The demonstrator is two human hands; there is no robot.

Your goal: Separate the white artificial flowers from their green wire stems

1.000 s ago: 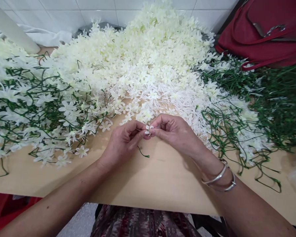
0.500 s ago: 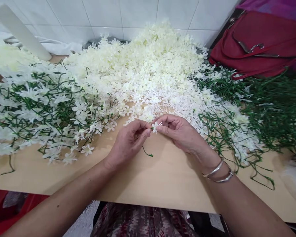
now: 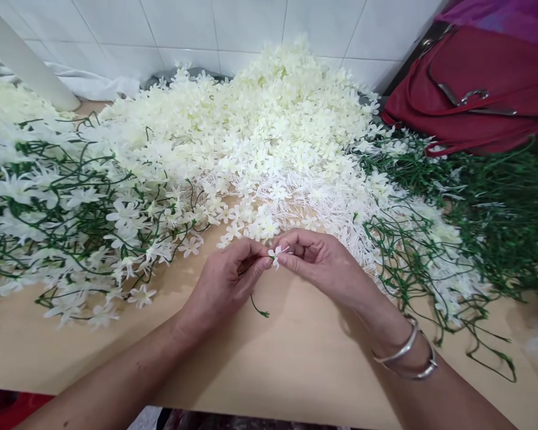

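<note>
My left hand [image 3: 231, 278] is closed in a pinch on a thin green artificial stem [image 3: 259, 307], whose lower end hangs out below the fingers. At the stem's top, between the two hands, sits a small white artificial flower [image 3: 275, 255]. My right hand [image 3: 316, 260] pinches this flower from the right side, with fine white stamen threads showing by its thumb and fingertip. Both sets of fingertips nearly meet, and the joint of stem and flower is partly hidden by them.
Behind my hands lies a big heap of loose white blossoms [image 3: 273, 119] with white stamens [image 3: 296, 191]. Stemmed flowers [image 3: 80, 203] are piled at left. Green stems [image 3: 502, 215] lie at right, below a red bag [image 3: 479, 89]. A tiled wall [image 3: 251, 27] backs the table [image 3: 296, 358].
The view has shifted, so the hands and table appear lower. Both hands keep their pinch on the stem and flower, and the flower has turned slightly between the fingertips.
</note>
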